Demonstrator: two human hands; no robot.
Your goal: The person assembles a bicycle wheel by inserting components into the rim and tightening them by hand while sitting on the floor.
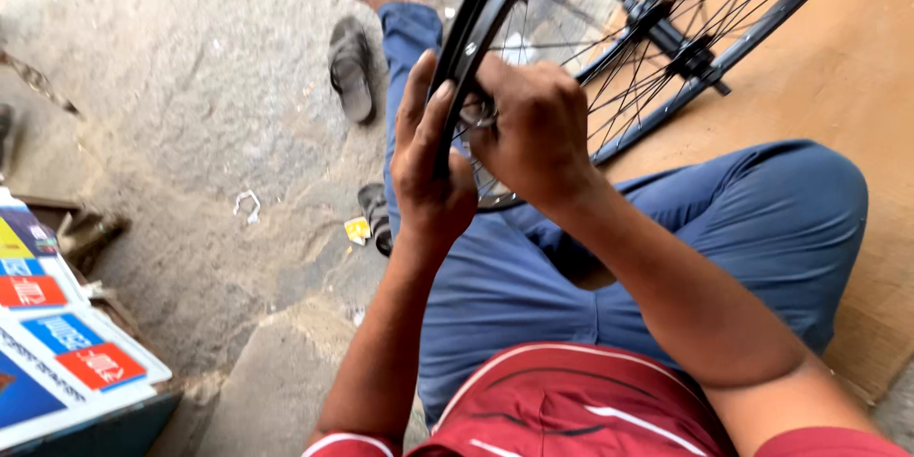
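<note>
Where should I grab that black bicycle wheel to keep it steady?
Grip the black rim from its outer edge, as the left hand does: the smooth band fits a palm, while the inside is crowded with thin spokes, where the right hand works.

Black wheel rim (476,29); blue trousers (666,257); maroon shirt, white stripes (571,409); dark sandal (350,67).

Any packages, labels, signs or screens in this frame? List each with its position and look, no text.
Printed board or box top: bottom-left corner, flat, white-edged, with red, blue and yellow rectangular label panels.
Small yellow wrapper scrap: on the ground left of the blue trouser leg, crumpled.
No screens visible.
</note>
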